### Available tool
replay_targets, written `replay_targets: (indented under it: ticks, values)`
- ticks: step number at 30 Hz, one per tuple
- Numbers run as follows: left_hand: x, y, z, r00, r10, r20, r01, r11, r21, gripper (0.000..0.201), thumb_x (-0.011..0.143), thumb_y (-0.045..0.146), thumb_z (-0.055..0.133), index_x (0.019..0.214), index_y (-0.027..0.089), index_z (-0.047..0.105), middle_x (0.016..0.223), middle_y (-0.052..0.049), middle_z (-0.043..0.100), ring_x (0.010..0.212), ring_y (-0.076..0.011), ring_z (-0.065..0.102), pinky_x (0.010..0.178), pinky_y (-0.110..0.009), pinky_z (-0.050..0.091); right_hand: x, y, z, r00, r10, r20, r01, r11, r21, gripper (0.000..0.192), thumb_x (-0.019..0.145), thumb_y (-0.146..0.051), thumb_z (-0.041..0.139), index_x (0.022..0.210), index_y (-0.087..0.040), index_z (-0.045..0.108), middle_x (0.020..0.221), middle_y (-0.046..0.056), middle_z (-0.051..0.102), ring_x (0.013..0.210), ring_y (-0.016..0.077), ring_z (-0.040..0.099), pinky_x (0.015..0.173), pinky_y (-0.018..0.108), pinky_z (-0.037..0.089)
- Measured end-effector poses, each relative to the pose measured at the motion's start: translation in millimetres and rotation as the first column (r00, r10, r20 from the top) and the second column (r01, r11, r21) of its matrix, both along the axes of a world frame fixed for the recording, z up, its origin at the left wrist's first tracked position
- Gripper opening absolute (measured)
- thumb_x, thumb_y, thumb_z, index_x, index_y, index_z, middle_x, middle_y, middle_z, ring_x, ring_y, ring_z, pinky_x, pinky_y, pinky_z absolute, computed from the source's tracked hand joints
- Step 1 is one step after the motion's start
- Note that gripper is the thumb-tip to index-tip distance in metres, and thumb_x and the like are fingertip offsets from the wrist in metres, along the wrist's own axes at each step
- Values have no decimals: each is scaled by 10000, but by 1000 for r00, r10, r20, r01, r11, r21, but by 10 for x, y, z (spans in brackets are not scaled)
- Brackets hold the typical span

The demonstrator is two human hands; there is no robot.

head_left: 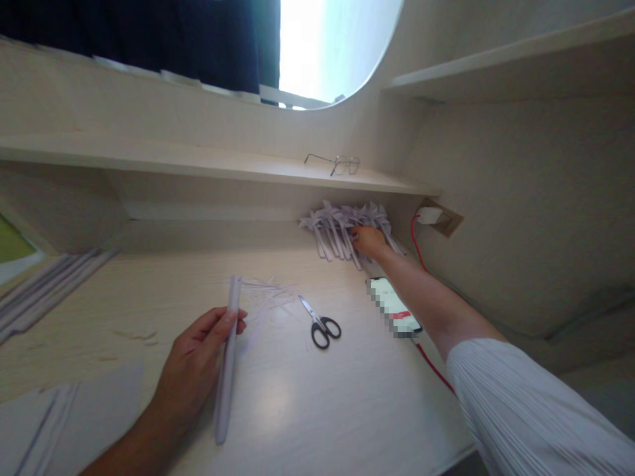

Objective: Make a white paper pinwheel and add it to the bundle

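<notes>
Our left hand (196,360) pinches the paper strip (227,357), long axis twelve-to-six, while our right hand (370,241) at one o'clock rests fingers on the paper pile (342,221), grip unclear.

Light source: you see daylight blown out in the window (327,46).
Glare: soft sheen on the desk (307,396) below it.
Edges: wide-angle bending, slightly soft.

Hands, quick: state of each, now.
Left hand: closed around a long white rolled paper tube.
Right hand: resting on the pile of white folded paper pieces; grip cannot be told.
</notes>
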State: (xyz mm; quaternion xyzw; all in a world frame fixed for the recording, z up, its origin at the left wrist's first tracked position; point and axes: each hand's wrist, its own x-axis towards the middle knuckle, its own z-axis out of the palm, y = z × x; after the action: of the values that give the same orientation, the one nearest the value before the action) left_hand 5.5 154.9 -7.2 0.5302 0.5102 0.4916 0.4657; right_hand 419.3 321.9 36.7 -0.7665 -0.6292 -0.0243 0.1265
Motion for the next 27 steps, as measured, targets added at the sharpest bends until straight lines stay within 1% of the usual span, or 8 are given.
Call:
replay_targets:
  ticks: [6,10,14,16,17,18,21,27]
  values:
    - [19,-1,51,991,-20,129,17,1000,22,337,849,539,705,894,205,729,791,-24,706,807,-200,628,776,-313,486,-83,-430,279,955,-8,-298,82,968,237,256,973,-312,625,1171,-156,668,1247,134,669,1175,286,621,996,464,521]
    - [86,-104,183,984,-124,125,114,990,88,310,911,508,651,926,200,685,675,9,637,637,-150,565,637,-279,455,-481,-990,392,789,164,-592,44,946,320,297,912,-382,595,1100,-155,638,1034,123,722,973,265,692,820,393,577]
    - [202,-304,311,961,-227,157,212,971,110,242,939,449,624,975,209,619,637,45,568,513,-108,473,509,-245,380,-1146,-1735,353,477,334,-813,-105,940,325,270,851,-491,628,972,-249,637,953,34,719,769,184,682,703,350,589]
    - [254,-407,353,943,-263,205,243,963,120,229,961,442,586,1002,217,600,602,67,481,497,-101,416,477,-228,337,-1479,-2050,320,-79,263,-962,-159,949,272,264,744,-414,791,927,-274,664,868,6,688,698,169,634,657,337,568]
    - [271,-452,370,939,-266,217,246,962,117,218,963,433,585,1011,220,596,597,75,438,498,-98,386,470,-221,320,-1628,-2171,304,-251,195,-948,-165,957,240,276,708,-386,835,911,-277,683,825,-3,670,674,161,612,622,315,556]
    - [281,-492,386,945,-253,208,232,965,123,196,952,409,611,996,219,593,615,74,424,514,-94,378,479,-216,320,-1762,-2267,288,-353,124,-927,-177,964,196,282,678,-353,868,886,-269,699,792,-5,657,666,156,601,618,303,557]
    - [272,-579,426,971,-200,134,177,970,165,193,929,395,651,986,213,622,630,71,397,543,-95,366,501,-217,327,-2065,-2415,236,-491,-17,-871,-214,972,102,330,605,-329,934,847,-243,727,783,-1,658,675,143,600,636,277,571]
    - [203,-604,466,983,-183,6,176,954,242,149,904,334,668,948,192,684,579,75,433,505,-87,382,484,-206,336,-2326,-2400,115,-549,-48,-835,-221,971,89,314,662,-300,909,888,-213,711,865,13,713,712,130,625,677,253,560]
